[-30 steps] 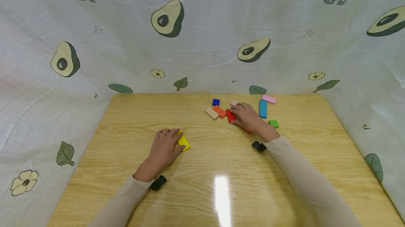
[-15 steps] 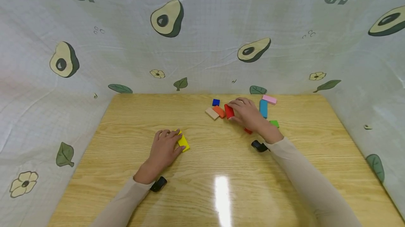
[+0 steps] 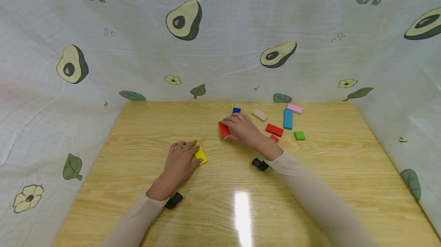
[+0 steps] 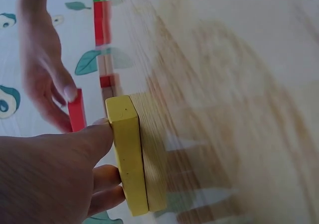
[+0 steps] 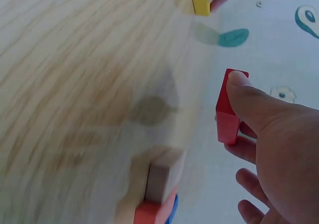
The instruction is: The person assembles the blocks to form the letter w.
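My left hand holds a flat yellow block by its two ends, low at the left-centre of the table. The left wrist view shows the thumb on one end of the yellow block. Between thumb and fingers, my right hand pinches a red block, lifted above the table. In the right wrist view this red block is tilted, with the thumb at its upper end. It is to the right of and farther back than the yellow block.
Behind my right hand lie a dark blue block and a beige block. Farther right are red blocks, a light blue one, a pink one and a green one. A printed cloth encloses the table.
My right hand has picked up a red block from among the others and carried it left, uncovering a beige and a red block. The left hand has stayed on the yellow block.
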The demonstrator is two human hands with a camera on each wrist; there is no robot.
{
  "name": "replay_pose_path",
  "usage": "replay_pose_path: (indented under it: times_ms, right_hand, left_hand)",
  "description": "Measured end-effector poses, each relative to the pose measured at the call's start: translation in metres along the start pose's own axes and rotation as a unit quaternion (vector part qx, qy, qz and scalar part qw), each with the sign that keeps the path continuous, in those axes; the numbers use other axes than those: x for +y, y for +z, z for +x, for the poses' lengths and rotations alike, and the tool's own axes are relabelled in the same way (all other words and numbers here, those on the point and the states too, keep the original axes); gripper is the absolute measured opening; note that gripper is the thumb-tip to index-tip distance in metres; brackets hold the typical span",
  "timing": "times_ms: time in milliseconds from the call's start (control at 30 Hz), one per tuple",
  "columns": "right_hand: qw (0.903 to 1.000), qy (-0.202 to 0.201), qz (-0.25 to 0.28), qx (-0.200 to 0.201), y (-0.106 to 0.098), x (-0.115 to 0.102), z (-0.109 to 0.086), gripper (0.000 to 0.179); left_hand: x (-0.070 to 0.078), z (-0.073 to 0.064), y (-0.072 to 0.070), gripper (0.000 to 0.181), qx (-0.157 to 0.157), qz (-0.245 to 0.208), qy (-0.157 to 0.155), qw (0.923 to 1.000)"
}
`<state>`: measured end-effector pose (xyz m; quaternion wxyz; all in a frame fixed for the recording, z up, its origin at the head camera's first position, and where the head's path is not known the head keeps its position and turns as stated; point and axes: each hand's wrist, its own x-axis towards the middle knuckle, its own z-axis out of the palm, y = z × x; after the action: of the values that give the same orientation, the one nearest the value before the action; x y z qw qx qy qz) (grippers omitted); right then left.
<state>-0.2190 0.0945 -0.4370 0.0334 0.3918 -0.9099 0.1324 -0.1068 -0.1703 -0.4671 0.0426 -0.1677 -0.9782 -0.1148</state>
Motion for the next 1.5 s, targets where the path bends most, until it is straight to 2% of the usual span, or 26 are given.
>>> replay_pose_path:
  times_ms: [167,433,667,1300,1500]
  right_hand:
    - [0.9995,0.002,0.016,-0.026,0.011,-0.012,0.018,0.056]
    - [0.9986,-0.007,0.036,-0.037,0.024,-0.026,0.041,0.055]
    - [0.9955,0.011,0.069,-0.063,0.029,-0.035,0.055,0.055]
    - [0.9940,0.012,0.046,-0.098,0.042,-0.041,0.081,0.055]
    - [0.9930,0.007,0.040,-0.111,0.046,-0.044,0.088,0.049]
  left_hand:
    - [0.001,0.000,0.000,0.049,-0.003,0.001,-0.001,1.0000]
    - [0.004,-0.001,-0.001,0.048,0.002,0.023,0.004,0.9997]
    - [0.005,-0.002,-0.001,0.049,0.004,0.029,0.001,0.9996]
    - [0.005,-0.001,-0.001,0.050,0.005,0.046,0.005,0.9989]
    - [0.005,-0.002,0.000,0.050,0.008,0.052,0.004,0.9986]
